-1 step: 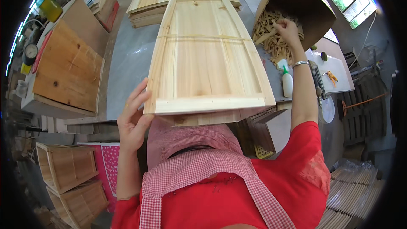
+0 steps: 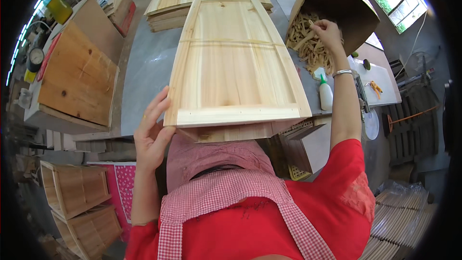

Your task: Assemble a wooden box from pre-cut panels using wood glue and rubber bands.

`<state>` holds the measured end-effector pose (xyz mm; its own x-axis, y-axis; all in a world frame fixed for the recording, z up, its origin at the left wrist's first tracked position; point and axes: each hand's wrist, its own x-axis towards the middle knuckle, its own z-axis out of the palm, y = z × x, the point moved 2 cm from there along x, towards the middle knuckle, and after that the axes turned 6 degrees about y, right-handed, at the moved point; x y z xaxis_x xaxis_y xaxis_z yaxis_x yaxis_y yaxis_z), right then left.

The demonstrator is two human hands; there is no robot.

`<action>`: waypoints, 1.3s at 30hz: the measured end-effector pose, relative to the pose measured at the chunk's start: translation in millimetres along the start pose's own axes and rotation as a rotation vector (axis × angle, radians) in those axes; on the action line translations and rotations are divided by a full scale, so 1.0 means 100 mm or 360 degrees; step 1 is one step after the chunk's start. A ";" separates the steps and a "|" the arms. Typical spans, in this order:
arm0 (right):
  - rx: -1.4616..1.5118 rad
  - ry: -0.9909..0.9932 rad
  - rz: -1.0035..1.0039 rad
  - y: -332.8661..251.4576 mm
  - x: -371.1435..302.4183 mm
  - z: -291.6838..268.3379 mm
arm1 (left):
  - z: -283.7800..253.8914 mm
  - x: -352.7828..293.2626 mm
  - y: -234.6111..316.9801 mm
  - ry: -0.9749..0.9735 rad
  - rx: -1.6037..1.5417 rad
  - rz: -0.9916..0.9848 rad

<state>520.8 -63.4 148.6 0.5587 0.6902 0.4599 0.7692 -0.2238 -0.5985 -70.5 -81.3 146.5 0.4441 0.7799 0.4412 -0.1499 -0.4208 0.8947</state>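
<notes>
The near edge of the wooden panel [image 2: 236, 67] hid what lay under it on the grey table [image 2: 144, 72]. At one o'clock a tipped wooden box [image 2: 344, 5] held pale wooden pegs [image 2: 303, 43]; the right hand [image 2: 327, 31] pinched one peg among them. At eight o'clock the left hand [image 2: 151, 135] lay open, fingertips touching the panel's left corner. A white glue bottle [image 2: 326, 94] with a green cap stood at three o'clock, its label too small to make out.
</notes>
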 end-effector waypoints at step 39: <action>0.0972 -0.0849 -0.1059 -2.91 -3.11 -0.46 | 0.38 -0.53 0.68 -0.0530 -0.1563 -0.1091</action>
<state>137.3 -244.3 210.1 -0.2429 0.7936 0.5579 0.5008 0.5951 -0.6285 -71.0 -169.0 180.9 0.8727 0.4857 -0.0487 -0.3318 0.6634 0.6706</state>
